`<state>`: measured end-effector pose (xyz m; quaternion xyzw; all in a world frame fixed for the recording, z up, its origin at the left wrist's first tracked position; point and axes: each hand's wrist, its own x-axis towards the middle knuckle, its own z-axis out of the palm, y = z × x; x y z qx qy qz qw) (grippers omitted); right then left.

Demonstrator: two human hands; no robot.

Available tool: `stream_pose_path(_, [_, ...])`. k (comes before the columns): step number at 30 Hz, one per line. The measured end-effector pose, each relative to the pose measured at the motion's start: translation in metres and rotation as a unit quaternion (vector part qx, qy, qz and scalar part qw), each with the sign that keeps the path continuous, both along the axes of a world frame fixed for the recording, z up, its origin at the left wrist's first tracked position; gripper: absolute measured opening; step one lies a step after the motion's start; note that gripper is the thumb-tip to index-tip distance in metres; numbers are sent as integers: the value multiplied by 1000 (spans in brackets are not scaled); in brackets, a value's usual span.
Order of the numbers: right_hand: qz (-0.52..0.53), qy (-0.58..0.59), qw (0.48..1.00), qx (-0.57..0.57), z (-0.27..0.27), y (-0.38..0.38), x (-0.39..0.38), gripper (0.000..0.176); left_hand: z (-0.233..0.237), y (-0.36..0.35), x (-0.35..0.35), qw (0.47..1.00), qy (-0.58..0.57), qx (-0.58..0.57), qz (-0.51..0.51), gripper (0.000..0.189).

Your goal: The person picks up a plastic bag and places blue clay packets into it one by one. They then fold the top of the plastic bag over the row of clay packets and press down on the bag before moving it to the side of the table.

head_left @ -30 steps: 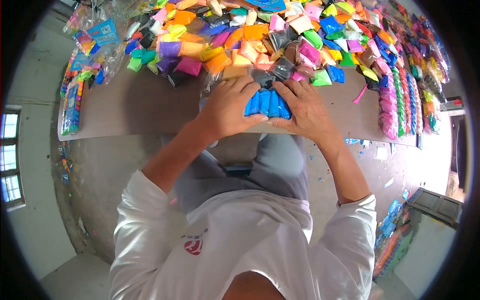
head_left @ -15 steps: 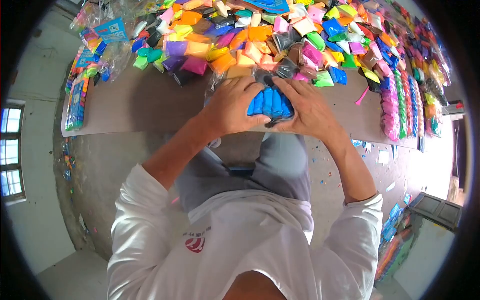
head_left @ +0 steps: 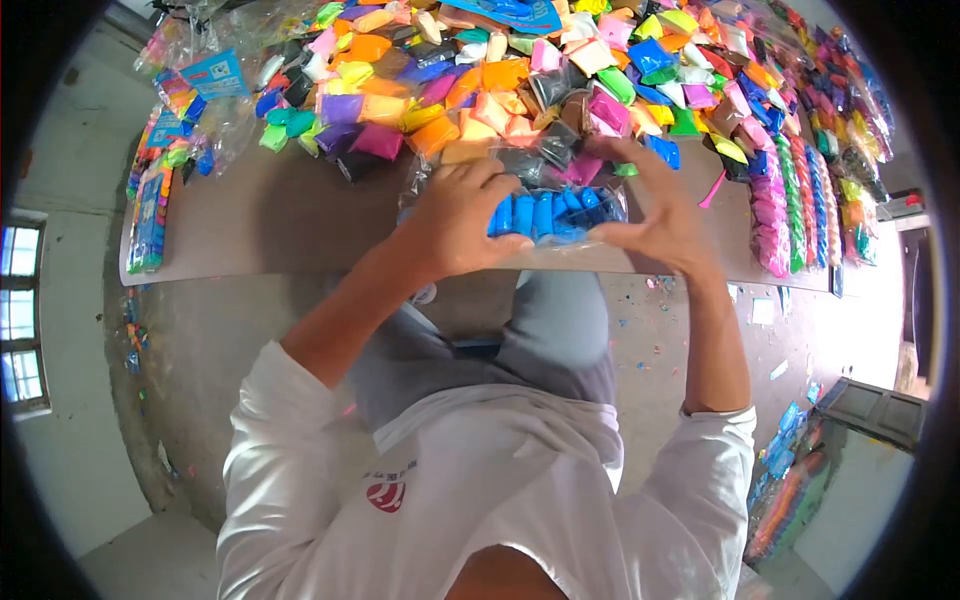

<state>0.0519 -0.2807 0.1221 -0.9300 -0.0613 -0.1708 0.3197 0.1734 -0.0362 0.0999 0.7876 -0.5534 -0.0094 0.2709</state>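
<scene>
A clear plastic bag with a row of blue packets [head_left: 545, 214] lies at the table's front edge. My left hand [head_left: 462, 218] grips its left end, fingers over the top and thumb along the front. At the bag's right end, my right hand [head_left: 665, 215] is open, thumb and fingers spread wide. Its thumb is close to the bag's front right corner; whether it touches cannot be made out. Slightly blurred, the right fingers reach over the near edge of a heap of small coloured packets [head_left: 500, 78].
Long filled bags in pink [head_left: 770, 225], green, red and blue stand at the table's right end. Another multicoloured bag [head_left: 148, 225] lies at the left end, below crumpled clear bags [head_left: 235, 120]. A thin pink stick [head_left: 713, 190] rests on the brown tabletop [head_left: 260, 220].
My right hand has let go of the bag's right side and moved right, its fingers spreading. More of the clear bag and its right end now shows. My left hand keeps its hold.
</scene>
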Motion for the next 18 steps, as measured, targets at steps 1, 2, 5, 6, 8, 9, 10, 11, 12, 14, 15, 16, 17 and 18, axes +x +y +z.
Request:
stream_pose_path(1, [-25, 14, 999, 47, 5, -12, -7, 80, 2, 2, 2, 1000, 2, -2, -1, 57])
stream_pose_path(2, [-50, 28, 994, 93, 7, -21, -12, 83, 3, 4, 4, 1000, -21, -20, 7, 57])
stream_pose_path(5, [-29, 48, 997, 54, 7, -33, -19, 86, 9, 4, 5, 999, -31, -11, 11, 57])
stream_pose_path(6, [-30, 49, 997, 54, 6, -29, -20, 86, 10, 4, 5, 1000, -20, 19, 7, 59])
stream_pose_path(8, [0, 34, 996, -86, 0, -9, -15, 88, -1, 1, -2, 1000, -17, 20, 9, 59])
stream_pose_path(9, [13, 12, 994, -107, -9, -1, -10, 88, -5, -1, -5, 1000, -15, 22, 11, 59])
stream_pose_path(10, [13, 12, 994, -105, -14, 6, -4, 88, -7, -2, -5, 1000, -15, 24, 12, 59])
stream_pose_path(11, [29, 0, 991, -130, -18, 12, 1, 87, -8, -3, -5, 999, -7, 32, 16, 59])
stream_pose_path(12, [45, -13, 987, -155, -21, 15, 5, 86, -8, -3, -5, 999, 2, 39, 21, 59])
stream_pose_path(14, [47, -7, 985, -167, -31, 11, 9, 84, -9, -3, -6, 998, 12, 46, 30, 58])
stream_pose_path(15, [47, -1, 983, -180, -33, 8, 11, 83, -10, -3, -5, 998, 23, 51, 35, 58])
stream_pose_path(16, [48, -1, 982, -181, -32, 6, 11, 83, -13, -3, -5, 998, 22, 50, 35, 58])
stream_pose_path(17, [45, 9, 980, -194, -32, 4, 11, 83, -17, -4, -5, 999, 8, 22, 35, 56])
stream_pose_path(18, [42, 21, 977, -206, -32, 2, 10, 83, -18, -4, -5, 999, -5, -5, 34, 55])
